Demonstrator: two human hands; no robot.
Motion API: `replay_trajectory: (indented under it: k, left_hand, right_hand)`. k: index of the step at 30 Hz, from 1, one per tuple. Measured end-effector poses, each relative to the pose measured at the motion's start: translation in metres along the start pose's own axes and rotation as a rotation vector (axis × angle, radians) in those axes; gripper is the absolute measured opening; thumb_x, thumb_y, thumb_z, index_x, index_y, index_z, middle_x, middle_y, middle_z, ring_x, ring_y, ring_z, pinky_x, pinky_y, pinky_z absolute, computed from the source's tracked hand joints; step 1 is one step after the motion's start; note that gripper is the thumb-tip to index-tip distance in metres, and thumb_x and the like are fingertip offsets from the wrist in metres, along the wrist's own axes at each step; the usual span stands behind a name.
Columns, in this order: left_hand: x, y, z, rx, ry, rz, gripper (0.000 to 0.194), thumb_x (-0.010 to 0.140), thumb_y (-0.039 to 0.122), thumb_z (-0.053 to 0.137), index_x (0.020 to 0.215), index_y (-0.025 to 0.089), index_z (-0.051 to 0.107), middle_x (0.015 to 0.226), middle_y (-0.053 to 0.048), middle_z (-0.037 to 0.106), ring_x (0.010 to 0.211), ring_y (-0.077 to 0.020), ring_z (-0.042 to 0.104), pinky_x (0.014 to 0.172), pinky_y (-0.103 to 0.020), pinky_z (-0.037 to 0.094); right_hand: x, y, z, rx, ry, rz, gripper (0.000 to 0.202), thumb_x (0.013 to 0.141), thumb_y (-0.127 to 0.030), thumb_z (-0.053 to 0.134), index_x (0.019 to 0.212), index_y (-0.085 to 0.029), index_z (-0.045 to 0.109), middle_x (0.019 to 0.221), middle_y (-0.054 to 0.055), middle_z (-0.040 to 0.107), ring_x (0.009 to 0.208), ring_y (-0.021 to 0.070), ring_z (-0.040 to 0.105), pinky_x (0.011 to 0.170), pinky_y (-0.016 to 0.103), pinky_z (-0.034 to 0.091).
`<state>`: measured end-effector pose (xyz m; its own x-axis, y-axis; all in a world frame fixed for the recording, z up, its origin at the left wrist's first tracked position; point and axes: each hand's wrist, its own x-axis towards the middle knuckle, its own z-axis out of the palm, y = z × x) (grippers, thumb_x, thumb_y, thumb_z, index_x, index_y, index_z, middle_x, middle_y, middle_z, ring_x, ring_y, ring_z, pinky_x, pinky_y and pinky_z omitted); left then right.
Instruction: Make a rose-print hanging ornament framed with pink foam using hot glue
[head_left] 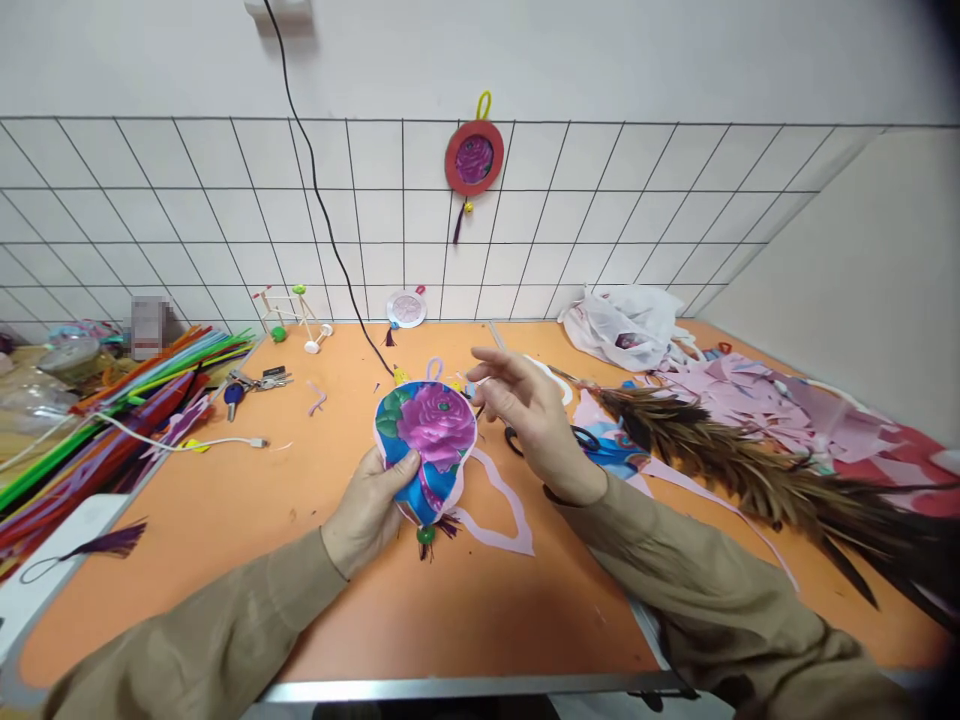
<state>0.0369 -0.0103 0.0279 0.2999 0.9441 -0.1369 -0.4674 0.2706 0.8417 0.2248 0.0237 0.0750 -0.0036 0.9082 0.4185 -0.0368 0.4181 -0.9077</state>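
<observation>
My left hand (373,503) grips a flower-printed fabric pendant (435,435) by its lower left side, thumb on the front. The pendant is blue with a large purple-pink flower, a pale pink edge, a loop (434,369) on top and a green bead (425,535) with dark tassel threads below. Close to its upper right edge is my right hand (529,415), raised with fingers apart and holding nothing that I can see. A pink cut-out outline (506,515) lies on the table just right of the pendant. Black-handled scissors (585,438) are partly hidden behind my right hand.
Colourful pipe cleaners (172,375), keys (259,383) and a white cable (180,443) lie left. A feather duster (705,450), pink scraps (780,400) and a white plastic bag (626,325) occupy the right. A round red ornament (457,160) hangs on the wire grid.
</observation>
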Motion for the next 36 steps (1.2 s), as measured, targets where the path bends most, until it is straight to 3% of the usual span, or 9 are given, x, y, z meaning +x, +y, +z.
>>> replay_trajectory:
  k: [4,7,11,17,25,29,32,36]
  left_hand:
    - [0.0,-0.002,0.0,0.024,-0.052,-0.009,0.037,0.07,0.04,0.086,0.091,0.014,0.07,0.074,-0.007,0.073,0.061,-0.0198,0.069,0.059,-0.032,0.059]
    - [0.0,-0.006,-0.001,0.065,-0.087,-0.037,0.036,0.068,0.041,0.087,0.083,0.012,0.071,0.069,-0.006,0.071,0.057,-0.0186,0.067,0.06,-0.034,0.059]
    - [-0.002,-0.011,-0.003,0.119,-0.142,-0.104,0.035,0.066,0.042,0.089,0.069,0.012,0.07,0.063,-0.006,0.068,0.061,-0.0181,0.067,0.067,-0.033,0.058]
    - [-0.002,-0.007,-0.003,0.163,-0.16,-0.139,0.039,0.062,0.045,0.09,0.073,0.012,0.073,0.066,-0.007,0.07,0.071,-0.0228,0.072,0.07,-0.033,0.057]
    - [0.001,-0.004,-0.007,0.23,-0.078,-0.099,0.038,0.071,0.046,0.083,0.065,0.01,0.073,0.06,-0.012,0.072,0.054,-0.0218,0.069,0.056,-0.03,0.055]
    - [0.0,0.001,-0.005,0.212,-0.077,-0.105,0.036,0.071,0.044,0.084,0.074,0.009,0.075,0.067,-0.013,0.075,0.056,-0.0241,0.071,0.056,-0.033,0.057]
    - [0.001,0.005,-0.002,0.116,-0.019,-0.029,0.038,0.068,0.043,0.087,0.088,0.012,0.076,0.078,-0.01,0.078,0.062,-0.0226,0.073,0.059,-0.031,0.058]
    - [0.004,0.007,-0.003,0.071,0.086,0.013,0.035,0.065,0.04,0.089,0.082,0.012,0.076,0.075,-0.008,0.078,0.062,-0.0201,0.071,0.061,-0.03,0.058]
  right_hand:
    - [0.003,0.018,0.007,0.042,-0.223,0.239,0.038,0.066,-0.047,0.083,0.078,-0.016,0.066,0.07,0.0,0.062,0.063,0.0124,0.056,0.058,0.025,0.045]
    - [0.002,0.026,0.01,0.06,-0.221,0.263,0.039,0.063,-0.048,0.084,0.064,-0.016,0.062,0.061,-0.002,0.059,0.058,0.0111,0.051,0.057,0.025,0.042]
    - [0.004,0.026,0.006,0.015,-0.139,0.234,0.037,0.065,-0.047,0.081,0.063,-0.016,0.06,0.059,-0.002,0.057,0.058,0.0112,0.05,0.056,0.025,0.04]
    - [0.006,0.021,0.002,-0.072,-0.118,0.166,0.037,0.069,-0.047,0.077,0.06,-0.017,0.057,0.059,-0.002,0.054,0.057,0.0107,0.047,0.053,0.025,0.037]
    - [0.002,0.018,0.006,-0.023,-0.244,0.194,0.052,0.066,-0.065,0.077,0.063,-0.016,0.06,0.058,-0.003,0.053,0.057,0.0093,0.047,0.053,0.023,0.038]
    - [0.001,0.022,0.006,0.057,-0.315,0.295,0.048,0.063,-0.059,0.082,0.071,-0.015,0.066,0.063,-0.002,0.06,0.059,0.0112,0.054,0.057,0.025,0.045]
    - [0.0,0.028,0.007,0.059,-0.361,0.313,0.045,0.064,-0.055,0.083,0.071,-0.014,0.066,0.066,0.0,0.063,0.061,0.0122,0.057,0.059,0.026,0.048]
    - [-0.001,0.029,0.008,0.027,-0.449,0.302,0.043,0.069,-0.055,0.08,0.071,-0.015,0.065,0.063,-0.002,0.059,0.057,0.0102,0.054,0.052,0.023,0.044]
